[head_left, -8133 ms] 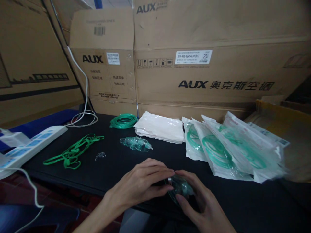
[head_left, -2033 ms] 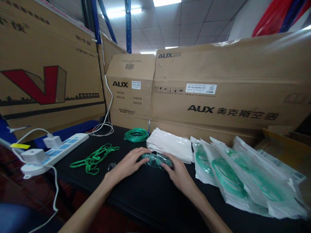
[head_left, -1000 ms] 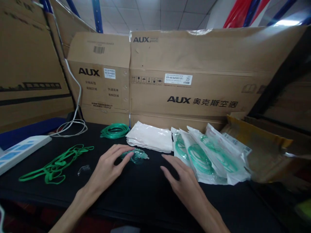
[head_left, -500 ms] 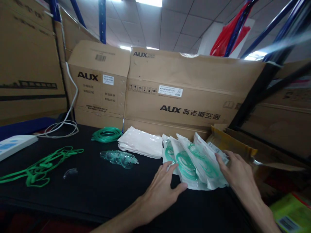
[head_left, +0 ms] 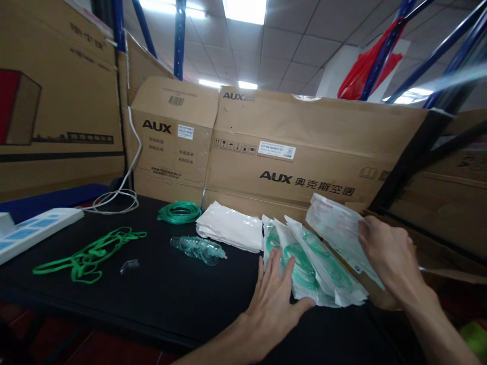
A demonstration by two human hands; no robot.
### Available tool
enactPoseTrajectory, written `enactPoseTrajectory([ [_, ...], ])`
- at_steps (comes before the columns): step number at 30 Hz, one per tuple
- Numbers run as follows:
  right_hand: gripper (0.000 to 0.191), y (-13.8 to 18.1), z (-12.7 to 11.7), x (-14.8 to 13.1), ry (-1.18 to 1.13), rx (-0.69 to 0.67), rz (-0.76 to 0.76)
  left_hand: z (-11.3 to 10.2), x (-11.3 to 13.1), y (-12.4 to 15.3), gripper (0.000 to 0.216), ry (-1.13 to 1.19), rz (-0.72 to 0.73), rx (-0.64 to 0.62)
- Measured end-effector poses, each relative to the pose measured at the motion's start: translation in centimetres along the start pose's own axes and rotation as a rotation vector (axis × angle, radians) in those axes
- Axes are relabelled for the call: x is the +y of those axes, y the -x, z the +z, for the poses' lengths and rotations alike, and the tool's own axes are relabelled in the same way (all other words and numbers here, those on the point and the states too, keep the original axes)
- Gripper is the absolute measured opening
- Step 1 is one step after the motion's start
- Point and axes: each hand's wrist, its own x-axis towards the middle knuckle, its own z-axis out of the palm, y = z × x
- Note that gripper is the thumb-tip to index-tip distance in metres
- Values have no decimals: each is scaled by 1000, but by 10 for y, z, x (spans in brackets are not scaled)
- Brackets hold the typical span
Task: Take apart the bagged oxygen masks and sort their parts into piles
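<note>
My right hand [head_left: 391, 253] grips a white-and-clear pouch [head_left: 338, 230] by its right side and holds it up off the table; what is inside it I cannot make out. Beside it, several sealed pouches [head_left: 304, 266] with coiled green tubing lean in an overlapping row on the black table. My left hand [head_left: 276, 294], fingers spread, rests against the near left side of that row. Left of the row lie a stack of flat white packets [head_left: 230, 225] and a clear greenish plastic piece with a nozzle-like tip [head_left: 200, 248].
Behind stand cardboard boxes [head_left: 304, 147]. On the black table [head_left: 160, 304] lie a coil of green tubing [head_left: 179, 212], a tangled green elastic strap [head_left: 89, 256], a small clear piece [head_left: 130, 264], a white power strip [head_left: 41, 230] and a white cable [head_left: 114, 200].
My right hand has drawn the rightmost pouch up and away from the row. My left hand stays by the remaining pouches. The whole view has shifted slightly.
</note>
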Motion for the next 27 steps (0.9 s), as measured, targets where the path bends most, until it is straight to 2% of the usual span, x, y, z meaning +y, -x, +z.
enactPoseTrajectory([
  [2,26,-5,-14,-11,-4,58,-29,-9,11,-1,85,151,28,55],
  [5,28,-3,-27,-39,-36,184,-146,-25,27,-17,86,511,32,91],
  [7,29,4,-29,-64,-67,237,-257,-37,34,-34,88,805,-5,101],
  [10,28,18,-19,-103,-155,249,-407,-57,35,-60,78,1166,-45,129],
  [13,29,28,0,-137,-348,283,-559,-76,24,-75,63,1255,-51,199],
  [17,31,33,26,-161,-493,340,-619,-94,-6,-84,41,1219,-42,310],
  [18,34,35,31,-162,-586,346,-572,-98,-15,-86,38,1209,-34,328],
  [19,36,37,37,-162,-728,349,-450,-102,-24,-88,36,1197,-25,343],
  [22,36,47,58,-158,-1206,317,186,-114,-47,-93,36,1148,-8,377],
  [23,37,49,66,-157,-1296,280,346,-117,-54,-93,36,1129,-7,383],
  [24,39,52,74,-156,-1364,222,444,-119,-59,-93,36,1111,-7,385],
  [25,40,53,81,-156,-1417,143,477,-120,-63,-93,36,1095,-8,383],
  [27,42,55,92,-157,-1519,-32,474,-120,-68,-91,37,1071,-6,368],
])
